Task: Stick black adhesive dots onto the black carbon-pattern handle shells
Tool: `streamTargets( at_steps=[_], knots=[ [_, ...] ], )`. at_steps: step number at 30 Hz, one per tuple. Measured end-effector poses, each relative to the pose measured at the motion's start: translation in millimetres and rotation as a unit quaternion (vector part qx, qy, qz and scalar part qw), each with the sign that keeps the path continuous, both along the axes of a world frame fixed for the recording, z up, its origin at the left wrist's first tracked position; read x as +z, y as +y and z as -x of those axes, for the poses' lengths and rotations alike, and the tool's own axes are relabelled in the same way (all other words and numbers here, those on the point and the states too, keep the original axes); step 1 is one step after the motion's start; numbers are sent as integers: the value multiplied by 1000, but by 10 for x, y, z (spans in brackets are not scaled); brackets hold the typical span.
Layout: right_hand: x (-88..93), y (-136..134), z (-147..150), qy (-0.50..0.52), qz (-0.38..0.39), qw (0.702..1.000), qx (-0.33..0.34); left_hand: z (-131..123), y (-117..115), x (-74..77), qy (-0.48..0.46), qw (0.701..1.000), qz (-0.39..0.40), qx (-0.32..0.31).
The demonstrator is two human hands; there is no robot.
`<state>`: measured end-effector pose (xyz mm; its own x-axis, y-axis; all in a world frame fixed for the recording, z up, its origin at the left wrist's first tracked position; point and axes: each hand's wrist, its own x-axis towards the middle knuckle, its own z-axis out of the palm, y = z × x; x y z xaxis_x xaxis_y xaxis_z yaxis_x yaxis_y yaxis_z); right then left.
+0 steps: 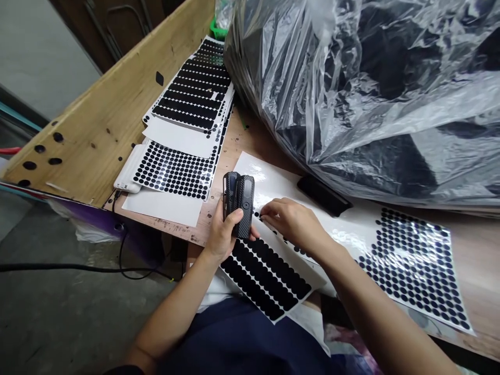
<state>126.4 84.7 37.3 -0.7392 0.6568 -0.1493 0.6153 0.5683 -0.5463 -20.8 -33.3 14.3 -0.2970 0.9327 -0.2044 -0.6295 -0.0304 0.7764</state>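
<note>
While left hand [223,234] clamps two black cases [239,200], right hand [291,221] seemingly pinches a sticker sheet [269,276].

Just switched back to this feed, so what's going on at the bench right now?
The left hand grips two black textured cases upright at the table edge. The right hand has fingertips down on a glossy sheet of round black stickers, beside a sheet of oblong black pads; whether it pinches one is unclear. More sticker sheets are stacked farther left, a big plastic bag behind.

Even daylight — plastic glare, warped edges
</note>
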Motion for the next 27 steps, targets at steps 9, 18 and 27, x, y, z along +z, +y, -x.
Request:
streamTargets(
  at_steps=[9,18,27],
  knots=[
    [292,11,41,192,363,904,-123,-11,-11,-6,8,1000,4,-12],
    [446,-153,239,226,468,837,-170,-40,-19,-59,27,999,-10,-21],
    [460,-163,249,221,448,849,-170,-46,-27,-45,24,999,-13,-20]
  ],
)
